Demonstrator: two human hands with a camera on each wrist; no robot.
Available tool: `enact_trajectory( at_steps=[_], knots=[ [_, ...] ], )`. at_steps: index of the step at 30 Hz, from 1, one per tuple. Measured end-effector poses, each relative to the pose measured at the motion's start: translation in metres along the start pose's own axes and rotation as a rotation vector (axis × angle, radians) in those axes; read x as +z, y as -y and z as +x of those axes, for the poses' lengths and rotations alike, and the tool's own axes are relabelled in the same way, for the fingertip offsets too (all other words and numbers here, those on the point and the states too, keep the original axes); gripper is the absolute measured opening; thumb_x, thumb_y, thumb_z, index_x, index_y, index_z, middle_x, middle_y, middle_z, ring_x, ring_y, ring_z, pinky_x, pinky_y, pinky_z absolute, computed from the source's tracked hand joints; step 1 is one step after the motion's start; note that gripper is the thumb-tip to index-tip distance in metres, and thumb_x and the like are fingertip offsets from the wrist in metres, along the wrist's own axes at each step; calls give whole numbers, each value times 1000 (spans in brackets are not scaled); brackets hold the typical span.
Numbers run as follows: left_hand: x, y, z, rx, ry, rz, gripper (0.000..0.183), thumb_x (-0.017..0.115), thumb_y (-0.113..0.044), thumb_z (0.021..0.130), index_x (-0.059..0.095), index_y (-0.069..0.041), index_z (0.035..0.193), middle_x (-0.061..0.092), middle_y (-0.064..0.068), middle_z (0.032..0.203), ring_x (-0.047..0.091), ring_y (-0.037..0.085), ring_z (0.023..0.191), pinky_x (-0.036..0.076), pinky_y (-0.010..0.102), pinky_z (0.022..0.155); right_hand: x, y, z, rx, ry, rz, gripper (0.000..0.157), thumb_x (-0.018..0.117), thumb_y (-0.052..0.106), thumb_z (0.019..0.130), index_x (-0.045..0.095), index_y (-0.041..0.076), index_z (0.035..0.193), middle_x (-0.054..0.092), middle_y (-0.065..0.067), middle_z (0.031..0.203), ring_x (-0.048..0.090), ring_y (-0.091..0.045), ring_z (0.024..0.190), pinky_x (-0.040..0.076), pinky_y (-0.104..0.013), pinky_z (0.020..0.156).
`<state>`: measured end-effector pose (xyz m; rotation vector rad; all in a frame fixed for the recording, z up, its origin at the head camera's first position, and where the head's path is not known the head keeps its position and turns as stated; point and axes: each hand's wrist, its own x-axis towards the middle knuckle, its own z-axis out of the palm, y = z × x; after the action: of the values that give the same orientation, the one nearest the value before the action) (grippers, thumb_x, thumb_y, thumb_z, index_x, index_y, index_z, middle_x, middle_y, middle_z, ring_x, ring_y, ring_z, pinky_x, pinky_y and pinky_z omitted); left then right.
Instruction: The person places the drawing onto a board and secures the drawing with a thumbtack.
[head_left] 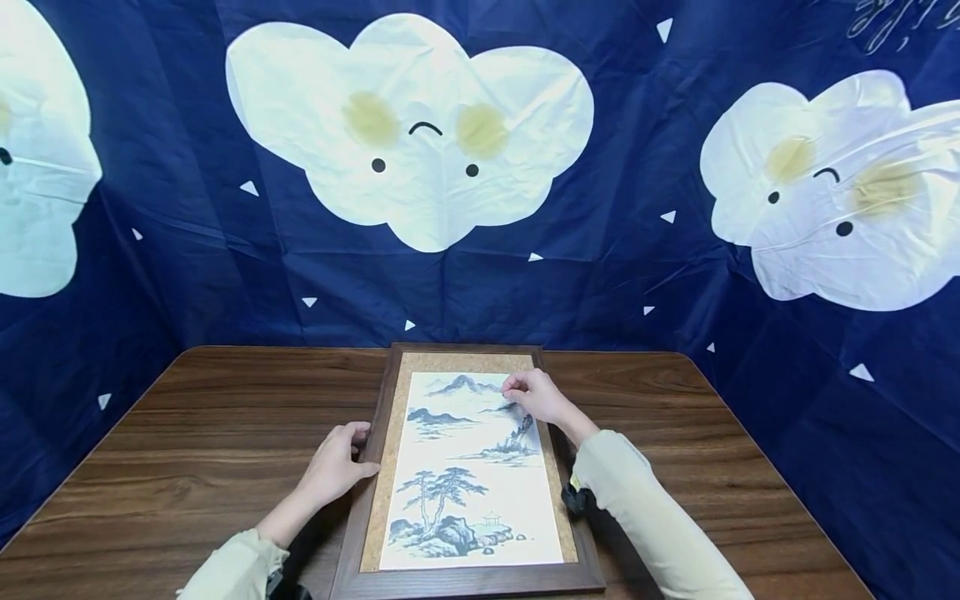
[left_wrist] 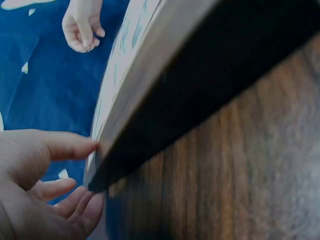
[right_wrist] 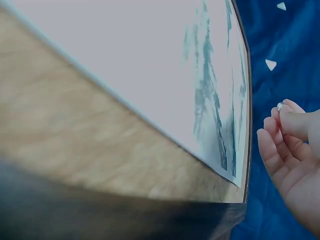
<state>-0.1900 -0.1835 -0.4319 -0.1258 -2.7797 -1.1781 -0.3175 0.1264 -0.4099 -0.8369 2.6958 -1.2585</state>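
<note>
A brown wooden frame with a cork backing lies on the table. On the cork is a sheet of paper with a blue-grey ink landscape of mountains, pines and rocks. My left hand holds the frame's left side, thumb on its upper edge and fingers against the outer side, as the left wrist view shows too. Over the upper right of the sheet, my right hand pinches a small shiny silvery piece between thumb and fingertip. Most of that piece is hidden by the fingers.
The dark wood-grain table stretches out on both sides of the frame. Behind it and at the sides hangs a navy cloth with white clouds and small triangles. A black wrist strap sits at the right sleeve, beside the frame's edge.
</note>
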Motion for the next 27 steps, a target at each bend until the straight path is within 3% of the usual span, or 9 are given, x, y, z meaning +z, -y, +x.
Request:
enact_trajectory(
  at_steps=[6,14,20,27],
  knots=[
    [-1,11,3,-73,80,-138,60,73,-6,70,46,12,121,54,23,109,55,26,88,45,30,68,6,-1,18,31,-16,12,10,57,0,86,63,-7,89,61,-10,77,51,-12,65,45,-23,59],
    [-2,18,4,-128,146,-224,63,72,-8,72,43,10,125,51,23,114,51,27,94,44,28,69,20,2,36,91,-52,61,6,60,0,84,64,-4,85,59,-6,73,49,-7,63,42,-18,58],
    [-4,19,3,-123,159,-256,63,73,-7,72,43,11,124,51,23,113,50,27,94,44,28,69,28,5,45,176,-68,92,6,60,1,84,64,-4,86,58,-4,69,49,-9,61,42,-19,53],
    [-3,20,2,-116,165,-258,64,73,-8,72,42,11,124,51,22,113,50,26,94,43,29,71,39,-1,54,213,-67,151,7,58,0,86,63,-6,85,56,-6,64,46,-10,53,38,-19,48]
  ],
)
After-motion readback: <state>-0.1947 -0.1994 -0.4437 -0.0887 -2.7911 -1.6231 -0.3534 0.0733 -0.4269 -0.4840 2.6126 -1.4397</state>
